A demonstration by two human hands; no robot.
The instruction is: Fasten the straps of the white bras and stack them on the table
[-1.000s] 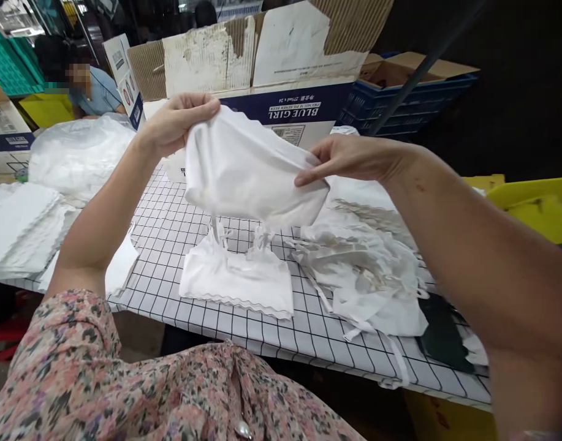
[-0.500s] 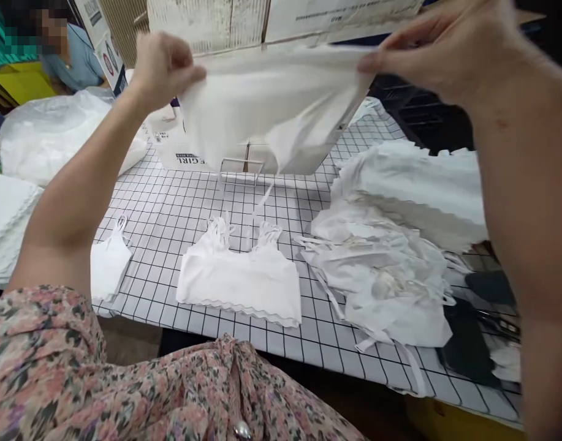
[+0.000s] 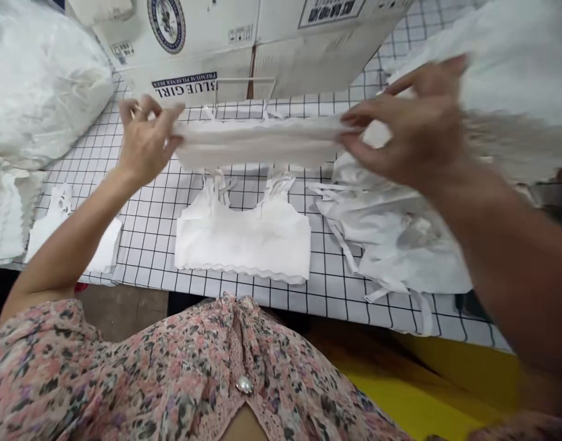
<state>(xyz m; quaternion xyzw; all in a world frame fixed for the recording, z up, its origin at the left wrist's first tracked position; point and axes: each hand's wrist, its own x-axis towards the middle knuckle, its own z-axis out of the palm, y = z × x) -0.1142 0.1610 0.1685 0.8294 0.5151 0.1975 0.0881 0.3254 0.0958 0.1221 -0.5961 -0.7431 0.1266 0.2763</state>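
Note:
Stretched between my two hands is a white strappy crop top (image 3: 257, 142), blurred by motion, its thin straps on the far side. My left hand (image 3: 145, 135) pinches its left end between thumb and finger. At the other end my right hand (image 3: 400, 122) pinches it the same way. Just nearer to me, a stack of white camisole tops (image 3: 244, 236) lies flat, with scalloped hems towards me and straps away. A loose heap of white tops (image 3: 391, 226) lies to the right, partly under my right forearm.
Behind my hands stands a white cardboard box (image 3: 303, 73) with blue print and a thin wire frame (image 3: 246, 79) before it. A bulging plastic bag (image 3: 41, 79) sits far left. More white pieces (image 3: 5, 208) and white tops (image 3: 108, 245) lie left on the checked tablecloth (image 3: 147, 245).
Both hands have come down with the white top, from held up before the box to low over the table. My view has tilted further down.

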